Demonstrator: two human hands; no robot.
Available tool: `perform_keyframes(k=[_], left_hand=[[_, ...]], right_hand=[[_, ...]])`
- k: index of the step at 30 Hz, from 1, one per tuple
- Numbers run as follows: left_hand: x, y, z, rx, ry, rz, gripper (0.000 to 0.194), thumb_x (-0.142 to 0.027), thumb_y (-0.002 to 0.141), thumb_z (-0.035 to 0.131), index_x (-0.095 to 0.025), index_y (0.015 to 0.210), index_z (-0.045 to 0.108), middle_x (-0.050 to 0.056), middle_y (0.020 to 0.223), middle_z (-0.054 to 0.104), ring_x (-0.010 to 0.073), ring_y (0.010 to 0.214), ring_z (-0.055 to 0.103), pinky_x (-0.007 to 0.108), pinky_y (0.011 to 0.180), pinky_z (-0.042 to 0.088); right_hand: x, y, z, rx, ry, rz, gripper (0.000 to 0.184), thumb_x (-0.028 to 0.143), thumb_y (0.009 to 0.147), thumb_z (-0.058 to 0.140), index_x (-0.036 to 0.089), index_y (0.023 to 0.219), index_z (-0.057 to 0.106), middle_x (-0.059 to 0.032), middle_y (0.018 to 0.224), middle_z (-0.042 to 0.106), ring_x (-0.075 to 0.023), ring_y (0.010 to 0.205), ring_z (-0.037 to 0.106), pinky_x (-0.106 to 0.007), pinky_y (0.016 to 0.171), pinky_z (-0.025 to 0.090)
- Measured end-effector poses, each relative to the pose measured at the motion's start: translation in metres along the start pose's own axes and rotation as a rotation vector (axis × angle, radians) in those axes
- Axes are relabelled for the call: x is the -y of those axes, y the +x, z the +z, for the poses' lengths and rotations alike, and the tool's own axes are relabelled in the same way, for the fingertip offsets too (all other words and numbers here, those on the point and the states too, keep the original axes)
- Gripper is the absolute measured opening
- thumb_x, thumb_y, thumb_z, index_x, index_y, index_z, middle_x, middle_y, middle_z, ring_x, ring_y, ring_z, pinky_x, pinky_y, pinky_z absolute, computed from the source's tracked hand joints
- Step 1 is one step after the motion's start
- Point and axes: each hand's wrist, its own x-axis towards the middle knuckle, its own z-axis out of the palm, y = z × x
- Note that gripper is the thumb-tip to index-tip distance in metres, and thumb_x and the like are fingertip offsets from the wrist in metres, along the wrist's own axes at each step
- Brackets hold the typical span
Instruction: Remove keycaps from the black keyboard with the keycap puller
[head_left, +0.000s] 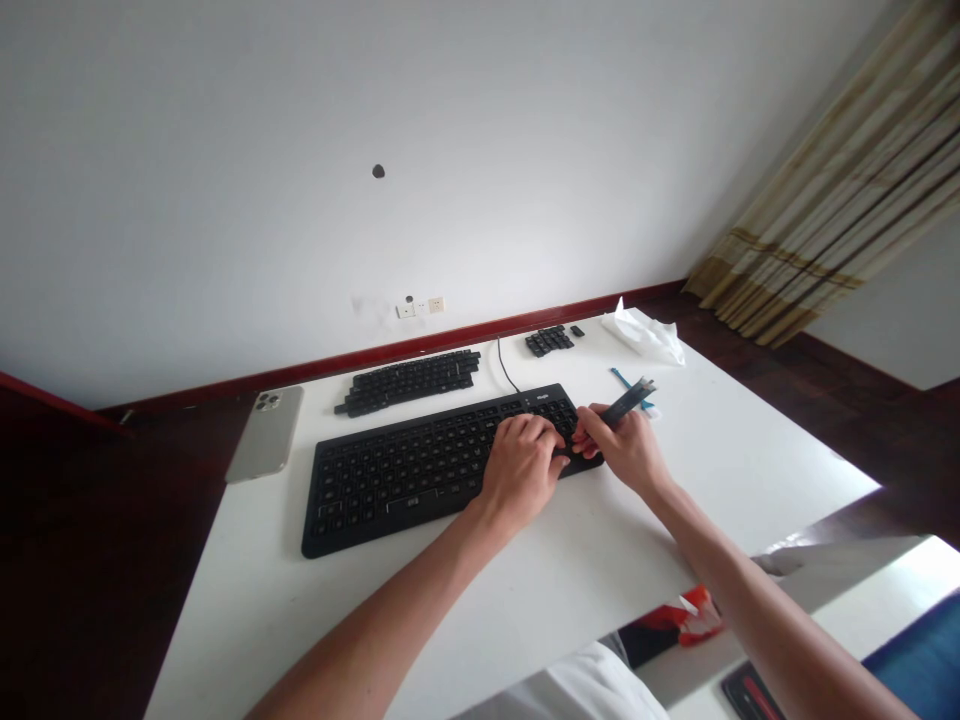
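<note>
A black keyboard lies on the white table. My left hand rests on its right end, fingers curled down onto the keys. My right hand sits at the keyboard's right edge, closed round a slim dark tool that sticks up and to the right. The tool's lower tip is hidden between my two hands. Behind the keyboard lie a row of loose black keycaps and a smaller cluster of keycaps.
A phone lies face down at the table's left edge. A crumpled white tissue or bag and a blue tool lie at the far right. The keyboard's cable runs back. A curtain hangs on the right.
</note>
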Motion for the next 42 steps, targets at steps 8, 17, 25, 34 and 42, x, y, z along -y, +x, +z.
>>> perform_keyframes(k=[8,17,25,34,42], left_hand=[[-0.005,-0.003,-0.002,0.058,0.14,0.089,0.009,-0.021,0.103,0.064,-0.017,0.111,0.063,0.008,0.115,0.066,0.0266,0.111,0.061,0.044,0.1,0.05],[-0.004,-0.004,0.0,0.048,0.157,0.094,0.007,-0.02,0.103,0.063,-0.017,0.109,0.062,0.009,0.116,0.066,0.0261,0.109,0.062,0.042,0.099,0.05],[-0.005,-0.004,-0.002,0.049,0.16,0.088,0.006,-0.021,0.105,0.06,-0.017,0.108,0.063,0.009,0.114,0.066,0.0262,0.108,0.061,0.042,0.097,0.051],[-0.003,-0.005,-0.001,0.039,0.142,0.092,0.008,-0.023,0.105,0.06,-0.017,0.11,0.063,0.007,0.113,0.064,0.0256,0.108,0.06,0.042,0.097,0.05],[-0.005,-0.005,-0.002,0.032,0.133,0.087,0.008,-0.022,0.102,0.065,-0.017,0.108,0.062,0.007,0.112,0.066,0.026,0.107,0.061,0.042,0.096,0.051]], right_hand=[[0.011,-0.005,-0.007,-0.053,-0.287,-0.034,0.044,0.048,0.096,0.06,0.023,0.061,0.066,-0.0026,0.056,0.07,-0.0193,0.05,0.068,-0.028,0.052,0.051],[0.007,0.011,-0.01,0.155,-0.18,-0.107,0.042,0.053,0.097,0.063,0.023,0.069,0.069,-0.0008,0.059,0.07,-0.0185,0.053,0.067,-0.03,0.054,0.056],[0.007,0.016,-0.02,0.208,-0.248,-0.116,0.039,0.051,0.097,0.063,0.023,0.072,0.074,-0.0004,0.065,0.074,-0.0197,0.061,0.072,-0.031,0.061,0.059],[-0.015,0.014,-0.014,0.17,0.017,0.029,0.044,0.06,0.092,0.068,0.022,0.071,0.076,-0.0045,0.071,0.077,-0.0247,0.067,0.077,-0.04,0.068,0.067],[-0.007,0.013,-0.01,0.177,-0.044,-0.043,0.04,0.055,0.093,0.068,0.023,0.072,0.076,-0.0039,0.07,0.077,-0.025,0.069,0.077,-0.037,0.069,0.066]])
